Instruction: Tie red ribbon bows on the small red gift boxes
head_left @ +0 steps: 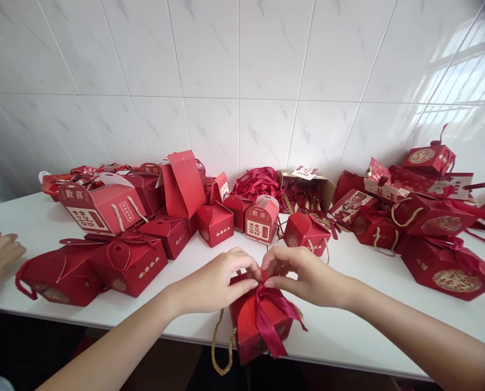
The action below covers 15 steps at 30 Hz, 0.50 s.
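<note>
A red gift box point(248, 323) with a twisted gold rope handle point(221, 361) stands at the table's front edge, directly before me. Crimson ribbon point(270, 328) is looped at its top, with tails hanging down the front. Both hands meet over the box top. My left hand point(234, 277) pinches the ribbon between thumb and fingers from the left side. From the right, my right hand point(297, 271) pinches the ribbon too, close to the other fingertips. The exact shape of the knot between the fingers is partly hidden.
Red gift boxes point(132, 263) crowd the left of the white table point(193, 282); more ribboned boxes point(449, 266) are stacked right. A ribbon pile point(258, 182) and an open carton point(327, 193) stand by the tiled wall. Another person's hand point(0, 252) rests at far left.
</note>
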Available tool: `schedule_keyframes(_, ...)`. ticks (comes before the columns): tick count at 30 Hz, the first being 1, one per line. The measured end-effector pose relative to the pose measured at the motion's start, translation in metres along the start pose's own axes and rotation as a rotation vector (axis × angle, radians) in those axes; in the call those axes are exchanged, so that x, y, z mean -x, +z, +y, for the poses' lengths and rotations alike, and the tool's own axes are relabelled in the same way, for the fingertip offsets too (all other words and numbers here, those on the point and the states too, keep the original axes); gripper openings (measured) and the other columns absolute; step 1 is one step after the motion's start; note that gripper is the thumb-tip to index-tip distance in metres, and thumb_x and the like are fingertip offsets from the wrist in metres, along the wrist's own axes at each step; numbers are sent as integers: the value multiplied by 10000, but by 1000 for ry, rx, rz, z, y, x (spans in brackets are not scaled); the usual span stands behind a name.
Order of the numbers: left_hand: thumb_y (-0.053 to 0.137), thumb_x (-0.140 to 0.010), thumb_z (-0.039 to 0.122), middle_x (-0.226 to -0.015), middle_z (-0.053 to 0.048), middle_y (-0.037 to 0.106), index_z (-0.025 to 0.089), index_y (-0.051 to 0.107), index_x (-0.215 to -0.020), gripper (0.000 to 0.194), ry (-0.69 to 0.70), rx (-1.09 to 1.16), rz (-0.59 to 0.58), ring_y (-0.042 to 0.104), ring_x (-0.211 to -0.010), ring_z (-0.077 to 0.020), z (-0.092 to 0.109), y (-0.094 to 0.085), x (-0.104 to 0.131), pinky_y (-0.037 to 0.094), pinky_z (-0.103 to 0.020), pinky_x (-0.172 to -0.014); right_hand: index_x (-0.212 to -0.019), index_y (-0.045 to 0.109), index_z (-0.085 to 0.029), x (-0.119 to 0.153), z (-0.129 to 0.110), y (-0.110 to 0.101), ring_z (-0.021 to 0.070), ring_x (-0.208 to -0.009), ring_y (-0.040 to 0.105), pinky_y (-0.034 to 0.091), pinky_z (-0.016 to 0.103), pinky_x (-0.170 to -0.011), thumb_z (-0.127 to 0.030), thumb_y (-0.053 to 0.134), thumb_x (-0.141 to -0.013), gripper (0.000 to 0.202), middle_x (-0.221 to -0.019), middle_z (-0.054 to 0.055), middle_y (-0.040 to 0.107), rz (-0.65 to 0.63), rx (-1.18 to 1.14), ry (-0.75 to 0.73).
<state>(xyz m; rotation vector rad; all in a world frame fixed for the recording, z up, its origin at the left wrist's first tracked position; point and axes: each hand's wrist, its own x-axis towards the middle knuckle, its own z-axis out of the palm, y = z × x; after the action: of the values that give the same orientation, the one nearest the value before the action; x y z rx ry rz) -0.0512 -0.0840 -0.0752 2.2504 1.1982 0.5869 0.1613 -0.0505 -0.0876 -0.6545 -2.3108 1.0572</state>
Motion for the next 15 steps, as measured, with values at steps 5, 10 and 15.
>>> schedule_keyframes(5,569,-840,234,-919,-21,641,211,672,-849,106,-50,24,-42,598,-880,-174,-3,-3,2,463,-273,-811,-1237,600,-238,13,7,0,147,-801,584,471,245,-674,-135,412,-941,366,-981,89,611,-136,525,-308)
schedule_keyframes(10,557,-861,304,-913,-5,666,210,658,-842,139,-98,32,4,596,-890,-174,-10,-8,1,450,-280,-818,-1253,616,-242,15,16,7,164,-780,531,435,244,-636,-204,465,-947,343,-915,89,578,-129,764,-414)
schedule_keyframes(15,527,-879,307,-924,5,668,217,643,-871,147,-89,93,-15,586,-903,-169,-15,-10,1,440,-283,-835,-1239,632,-256,13,19,7,164,-750,517,415,230,-597,-159,552,-889,372,-887,91,551,-149,687,-366)
